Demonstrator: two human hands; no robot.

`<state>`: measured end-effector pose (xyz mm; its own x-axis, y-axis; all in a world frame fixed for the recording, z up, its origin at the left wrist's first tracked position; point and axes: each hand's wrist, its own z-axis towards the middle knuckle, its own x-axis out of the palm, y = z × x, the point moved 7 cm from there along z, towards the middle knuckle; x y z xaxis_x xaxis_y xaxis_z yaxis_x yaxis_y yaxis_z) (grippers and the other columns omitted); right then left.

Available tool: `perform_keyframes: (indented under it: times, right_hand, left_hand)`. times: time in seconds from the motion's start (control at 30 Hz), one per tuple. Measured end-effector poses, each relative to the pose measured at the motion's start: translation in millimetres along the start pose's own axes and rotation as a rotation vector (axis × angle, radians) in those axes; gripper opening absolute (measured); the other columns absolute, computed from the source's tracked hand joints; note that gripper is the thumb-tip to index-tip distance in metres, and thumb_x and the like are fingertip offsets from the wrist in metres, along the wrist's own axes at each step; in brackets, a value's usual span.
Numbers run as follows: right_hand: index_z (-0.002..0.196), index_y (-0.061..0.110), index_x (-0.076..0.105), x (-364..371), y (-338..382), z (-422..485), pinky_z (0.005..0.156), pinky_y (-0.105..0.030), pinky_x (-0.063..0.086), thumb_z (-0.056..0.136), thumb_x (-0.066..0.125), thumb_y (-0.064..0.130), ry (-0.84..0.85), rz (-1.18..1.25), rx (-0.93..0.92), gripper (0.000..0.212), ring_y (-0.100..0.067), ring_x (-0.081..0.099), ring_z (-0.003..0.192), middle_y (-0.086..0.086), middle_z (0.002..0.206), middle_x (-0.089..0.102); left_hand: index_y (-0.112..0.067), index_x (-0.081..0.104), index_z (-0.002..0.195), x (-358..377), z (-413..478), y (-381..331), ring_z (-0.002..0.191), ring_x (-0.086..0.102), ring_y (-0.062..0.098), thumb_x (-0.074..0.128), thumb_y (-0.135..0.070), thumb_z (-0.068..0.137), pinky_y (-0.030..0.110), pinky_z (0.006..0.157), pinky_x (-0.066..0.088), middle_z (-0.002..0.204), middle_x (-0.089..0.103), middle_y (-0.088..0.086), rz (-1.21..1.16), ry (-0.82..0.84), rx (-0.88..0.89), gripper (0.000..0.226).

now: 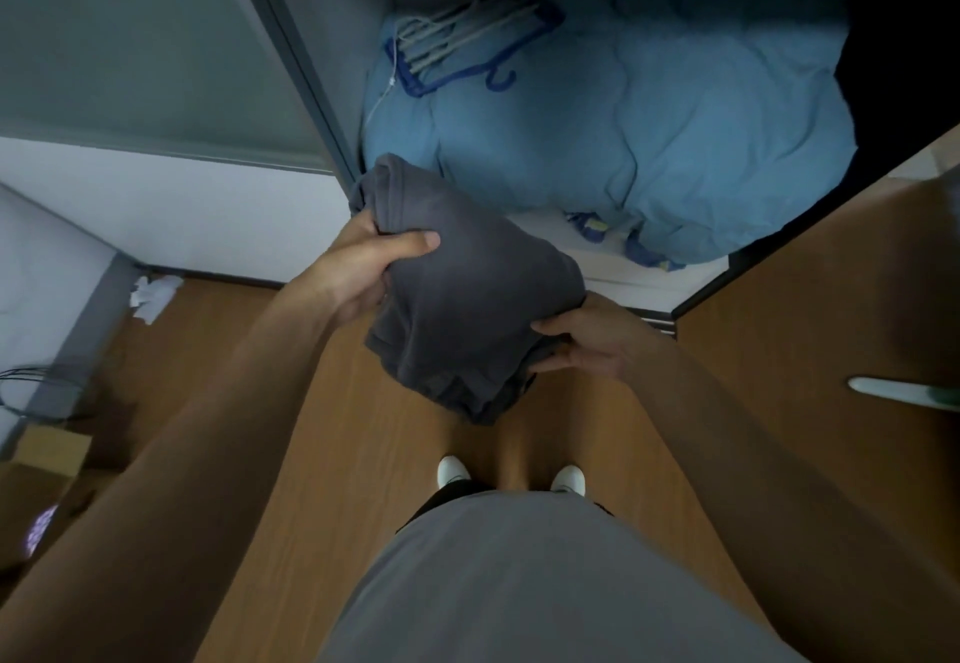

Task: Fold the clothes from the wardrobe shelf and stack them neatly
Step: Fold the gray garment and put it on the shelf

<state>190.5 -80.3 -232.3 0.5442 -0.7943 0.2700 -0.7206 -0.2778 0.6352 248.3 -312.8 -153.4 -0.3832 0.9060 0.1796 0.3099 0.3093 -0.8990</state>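
While I stood before the open wardrobe, I held a dark grey garment in both hands, folded over into a thick bundle. It hung in the air above the wooden floor, just in front of the lower shelf and touching nothing but my hands. My left hand gripped its far left edge, thumb laid across the top of the cloth and fingers tucked underneath, out of sight. My right hand pinched the near right corner, thumb above and fingers curled below.

Behind the garment, a rumpled light blue quilt filled the wardrobe's lower compartment, and a bunch of blue and grey hangers lay on its back left part. A brown wardrobe door stood open at my right, with a pale handle. Some crumpled white paper lay on the floor at the left. My white shoes showed below the bundle.
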Motion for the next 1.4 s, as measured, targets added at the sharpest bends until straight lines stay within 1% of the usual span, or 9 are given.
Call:
perform_keyframes:
  times: [0.23,0.43,0.7,0.8,0.93,1.13,1.23,1.33,1.4]
  right_hand:
    - [0.111,0.006,0.063,17.5,60.1,-4.8,0.069,-0.042,0.061,0.088,0.054,-0.018,-0.094,0.180,-0.358,0.035,-0.031,0.072,0.095,-0.011,0.098,0.076]
    - [0.102,0.003,0.065,36.6,134.4,-34.9,0.068,-0.035,0.062,0.086,0.056,-0.019,-0.242,0.133,-0.652,0.029,-0.027,0.075,0.083,-0.010,0.081,0.077]
    - [0.091,0.008,0.066,51.7,249.6,-75.4,0.079,-0.047,0.061,0.082,0.053,-0.025,-0.284,0.273,-0.996,0.037,-0.030,0.072,0.078,-0.011,0.077,0.075]
    - [0.089,0.004,0.064,52.7,298.6,-83.5,0.084,-0.053,0.058,0.078,0.049,-0.028,-0.260,0.311,-1.091,0.037,-0.032,0.071,0.076,-0.012,0.073,0.073]
    - [0.087,0.004,0.066,56.2,369.8,-85.6,0.077,-0.045,0.060,0.077,0.046,-0.029,-0.232,0.307,-1.200,0.040,-0.030,0.069,0.075,-0.012,0.073,0.071]
    - [0.085,0.008,0.072,45.8,475.9,-77.3,0.071,-0.038,0.058,0.075,0.049,-0.026,-0.124,0.344,-1.324,0.042,-0.028,0.069,0.074,-0.013,0.075,0.072]
    - [0.082,0.017,0.074,18.7,504.9,-48.9,0.064,-0.030,0.056,0.080,0.059,-0.012,-0.266,0.168,-1.323,0.033,-0.015,0.069,0.070,-0.007,0.076,0.073]
    - [0.099,-0.004,0.066,-19.2,492.9,6.0,0.054,-0.015,0.046,0.089,0.058,-0.003,-0.432,-0.238,-1.188,0.013,0.003,0.054,0.058,-0.007,0.078,0.064]
    - [0.099,0.004,0.065,-46.0,466.4,52.8,0.050,-0.014,0.039,0.088,0.052,-0.003,-0.399,-0.512,-0.913,0.018,-0.004,0.051,0.061,-0.003,0.074,0.058]
  left_hand:
    - [-0.025,0.039,0.146,-26.1,10.7,-24.3,0.117,0.061,0.009,0.063,0.007,0.084,0.029,0.099,0.050,0.126,0.065,-0.007,0.410,0.122,0.022,0.074]
    - [-0.039,0.046,0.133,-22.2,23.8,-66.8,0.092,0.070,0.007,0.055,-0.024,0.100,0.029,0.064,0.061,0.115,0.066,-0.014,0.564,0.113,0.036,0.037]
    - [-0.019,0.052,0.132,8.3,53.9,-189.0,0.088,0.065,0.020,0.052,-0.009,0.099,0.036,0.052,0.058,0.104,0.067,0.001,0.335,0.037,0.286,0.035]
    - [-0.014,0.064,0.104,21.8,64.0,-241.4,0.069,0.069,0.016,0.051,0.003,0.087,0.036,0.053,0.059,0.078,0.072,-0.001,0.208,-0.023,0.448,0.027]
    - [-0.015,0.066,0.087,35.9,85.9,-306.2,0.076,0.066,0.026,0.052,0.008,0.079,0.043,0.065,0.056,0.081,0.069,0.009,0.144,-0.129,0.623,0.027]
    - [-0.015,0.062,0.088,60.2,123.8,-390.6,0.068,0.065,0.014,0.056,0.005,0.078,0.028,0.060,0.053,0.079,0.067,0.004,0.030,-0.206,0.832,0.024]
    - [-0.018,0.063,0.086,64.2,156.6,-396.7,0.063,0.066,0.006,0.057,-0.002,0.075,0.023,0.055,0.052,0.070,0.069,-0.007,0.065,-0.258,0.849,0.021]
    - [-0.018,0.067,0.089,55.0,213.4,-355.7,0.071,0.069,0.010,0.059,-0.012,0.068,0.026,0.060,0.055,0.071,0.072,-0.008,0.136,-0.285,0.611,0.023]
    - [-0.015,0.070,0.100,47.3,250.5,-316.9,0.083,0.070,0.020,0.065,-0.030,0.065,0.033,0.069,0.055,0.086,0.075,0.001,0.190,-0.272,0.378,0.039]
